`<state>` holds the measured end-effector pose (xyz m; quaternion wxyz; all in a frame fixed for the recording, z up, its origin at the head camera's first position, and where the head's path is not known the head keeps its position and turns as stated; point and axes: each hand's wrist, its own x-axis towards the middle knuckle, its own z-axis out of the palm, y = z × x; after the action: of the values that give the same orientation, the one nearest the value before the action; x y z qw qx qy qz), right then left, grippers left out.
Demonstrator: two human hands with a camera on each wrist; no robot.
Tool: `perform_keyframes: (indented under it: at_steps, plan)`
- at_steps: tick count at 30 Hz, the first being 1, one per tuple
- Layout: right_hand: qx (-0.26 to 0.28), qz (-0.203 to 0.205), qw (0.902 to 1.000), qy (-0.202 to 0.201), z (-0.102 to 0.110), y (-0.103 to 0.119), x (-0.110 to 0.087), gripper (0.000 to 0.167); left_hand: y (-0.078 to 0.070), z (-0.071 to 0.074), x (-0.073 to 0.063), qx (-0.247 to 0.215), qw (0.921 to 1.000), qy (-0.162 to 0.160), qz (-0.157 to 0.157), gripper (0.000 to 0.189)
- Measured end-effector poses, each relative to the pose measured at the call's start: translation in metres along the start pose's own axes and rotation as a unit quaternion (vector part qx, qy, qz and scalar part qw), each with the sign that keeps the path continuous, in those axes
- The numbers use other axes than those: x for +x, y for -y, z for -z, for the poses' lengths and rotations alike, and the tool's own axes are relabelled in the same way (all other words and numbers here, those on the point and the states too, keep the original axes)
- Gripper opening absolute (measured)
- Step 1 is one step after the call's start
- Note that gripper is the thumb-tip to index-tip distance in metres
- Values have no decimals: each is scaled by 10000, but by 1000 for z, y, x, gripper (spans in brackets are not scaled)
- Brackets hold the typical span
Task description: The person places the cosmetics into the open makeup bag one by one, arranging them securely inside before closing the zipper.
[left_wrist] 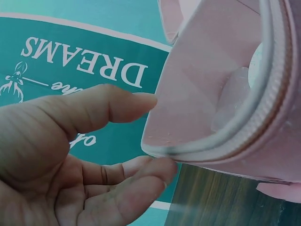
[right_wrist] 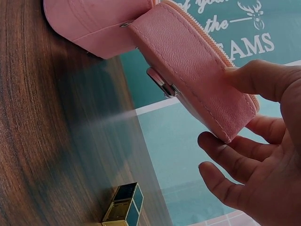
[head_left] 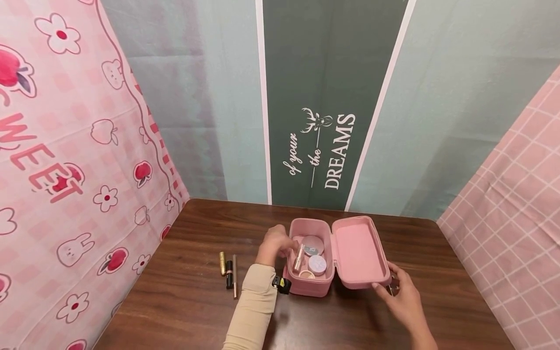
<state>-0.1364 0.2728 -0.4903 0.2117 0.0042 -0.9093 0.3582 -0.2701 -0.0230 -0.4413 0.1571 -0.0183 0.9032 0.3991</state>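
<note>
A pink cosmetic case (head_left: 311, 287) stands on the table with its lid (head_left: 359, 250) swung out to the right. My left hand (head_left: 278, 243) is at the case's left rim, thumb and fingers apart; in the left wrist view a fingertip touches the zipped rim (left_wrist: 225, 148). Inside, a shiny rose-gold tube (head_left: 299, 257) leans beside a round compact (head_left: 313, 245) and a lilac round jar (head_left: 317, 264). Another round item (head_left: 306, 274) is partly hidden by the front wall. My right hand (head_left: 404, 296) holds the lid's outer corner between thumb and fingers.
Left of the case lie a gold tube (head_left: 222, 263), a black tube (head_left: 229, 274) and a slim brown pencil (head_left: 235, 276). A gold-and-dark boxy item (right_wrist: 124, 205) lies near the right hand. Curtains surround the wooden table (head_left: 175, 301) on three sides.
</note>
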Motion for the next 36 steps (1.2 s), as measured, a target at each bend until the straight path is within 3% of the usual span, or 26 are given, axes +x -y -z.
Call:
perform_keyframes:
  at_steps: [21,23,25,30,32,36]
  plan:
    - [18,4,10000,-14,1,2,0,60,5,0,3,-157,9998,98,46,23]
    - [5,14,10000,-17,1,2,1,60,5,2,0,-23,9998,99,-153,21]
    - [5,20,10000,-18,1,2,1,61,6,3,-4,237,9982,110,-540,20]
    - [53,45,10000,-68,2,3,0,61,15,4,-15,841,9835,157,-1592,19]
    - [72,45,9999,-78,2,2,0,61,19,2,-18,988,9786,95,-1801,21]
    - [79,46,9999,-57,1,2,0,61,26,0,-24,1319,9725,-140,-1917,28]
